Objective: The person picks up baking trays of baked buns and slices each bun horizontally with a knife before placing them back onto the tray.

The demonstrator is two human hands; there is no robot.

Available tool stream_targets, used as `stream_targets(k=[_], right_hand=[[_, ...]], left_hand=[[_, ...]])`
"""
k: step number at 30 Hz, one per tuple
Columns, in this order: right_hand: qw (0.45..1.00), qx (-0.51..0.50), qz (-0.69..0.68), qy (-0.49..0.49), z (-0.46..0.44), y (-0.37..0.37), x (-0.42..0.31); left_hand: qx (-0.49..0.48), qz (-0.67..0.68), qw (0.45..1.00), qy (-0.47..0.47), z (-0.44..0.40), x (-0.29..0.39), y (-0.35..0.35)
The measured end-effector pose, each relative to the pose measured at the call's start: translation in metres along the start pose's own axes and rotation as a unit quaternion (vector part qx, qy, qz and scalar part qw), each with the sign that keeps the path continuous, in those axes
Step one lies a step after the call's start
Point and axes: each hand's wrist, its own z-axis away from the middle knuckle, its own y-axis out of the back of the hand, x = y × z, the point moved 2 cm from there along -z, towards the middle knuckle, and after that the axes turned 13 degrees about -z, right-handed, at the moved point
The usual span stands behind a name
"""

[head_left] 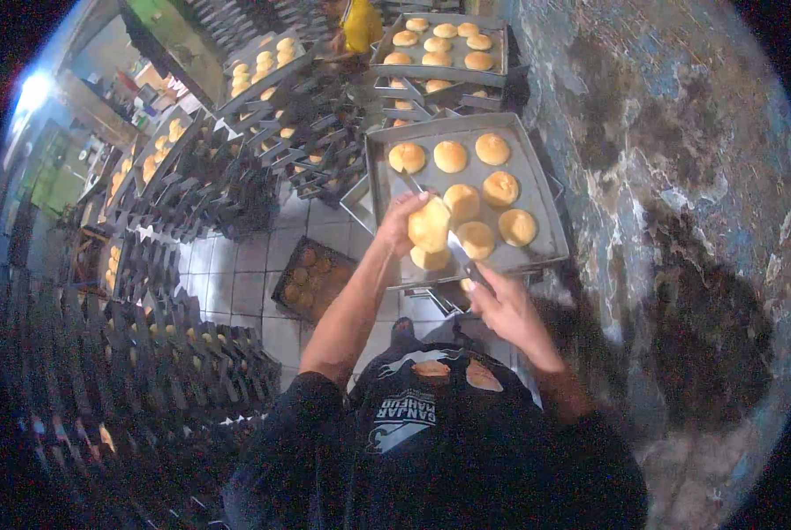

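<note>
My left hand (399, 224) is closed around a round golden bun (429, 224), held above the near-left part of a metal baking tray (537, 250). My right hand (510, 311) grips a knife (460, 250) whose blade meets the bun's right side. A narrow metal strip with a dark tip shows beyond the bun, in line with the blade. Whether the blade passes through the bun or behind it, I cannot tell. Several golden buns (500, 188) sit on the tray, and one pale-sided bun (430, 258) is just below the held one.
Behind the tray stands another tray of buns (437, 44) on a stack. Stacked metal trays (192, 199) fill the left side. A dark tray (311, 278) with round items lies on the tiled floor. A stained wall (643, 177) rises at right. A person in yellow (360, 25) is at the back.
</note>
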Motion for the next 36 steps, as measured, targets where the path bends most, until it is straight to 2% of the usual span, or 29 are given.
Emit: stream_targets(k=[1,3,5,8,13,17,19,21,23,24,27,28,33,35,36], right_hand=[[1.0,-0.004,0.002,0.001,0.01,0.002,-0.001],[0.994,-0.031,-0.045,-0.09,0.026,0.006,-0.013],[0.995,-0.03,-0.055,-0.083,0.015,0.002,-0.007],[0.999,-0.007,-0.02,-0.046,-0.02,-0.001,0.012],[0.999,-0.014,0.002,-0.033,0.014,0.014,0.011],[0.995,-0.019,-0.029,-0.093,0.02,0.016,0.021],[0.999,-0.019,-0.035,-0.029,-0.006,0.013,0.036],[0.998,-0.021,-0.027,-0.059,-0.015,0.017,0.045],[1.0,-0.017,0.011,-0.009,-0.009,0.022,0.042],[0.999,-0.021,0.003,-0.042,0.006,0.027,0.026],[0.997,-0.05,-0.056,-0.013,0.028,0.029,0.044],[0.994,-0.051,-0.084,-0.042,0.026,0.026,0.055],[0.995,-0.038,-0.089,-0.035,-0.031,0.004,0.077],[0.988,-0.062,-0.128,-0.061,-0.036,0.009,0.068],[0.981,-0.069,-0.142,-0.108,-0.03,0.015,0.068]], left_hand=[[0.004,0.002,1.0,-0.002,0.0,0.004,0.005],[-0.006,-0.029,0.999,-0.017,0.001,0.008,0.012],[-0.024,-0.022,0.999,0.011,0.0,-0.006,0.0],[0.029,0.013,0.999,0.009,-0.004,-0.02,-0.024],[0.042,0.006,0.999,-0.03,-0.004,-0.001,-0.006],[0.058,-0.011,0.998,-0.007,-0.002,-0.018,-0.023],[0.057,0.016,0.998,0.006,-0.004,-0.036,-0.039],[0.062,0.035,0.997,0.009,-0.008,-0.041,-0.043],[0.108,0.055,0.993,0.004,-0.011,-0.032,-0.033],[0.111,0.029,0.993,-0.005,-0.011,-0.027,-0.027],[0.134,0.027,0.99,-0.029,-0.004,-0.024,-0.016],[0.133,0.04,0.99,-0.022,-0.004,-0.032,-0.016],[0.159,0.13,0.979,0.011,-0.009,-0.055,-0.023],[0.244,0.043,0.969,-0.009,-0.021,-0.05,0.001],[0.24,0.037,0.97,-0.026,-0.028,-0.042,0.014]])
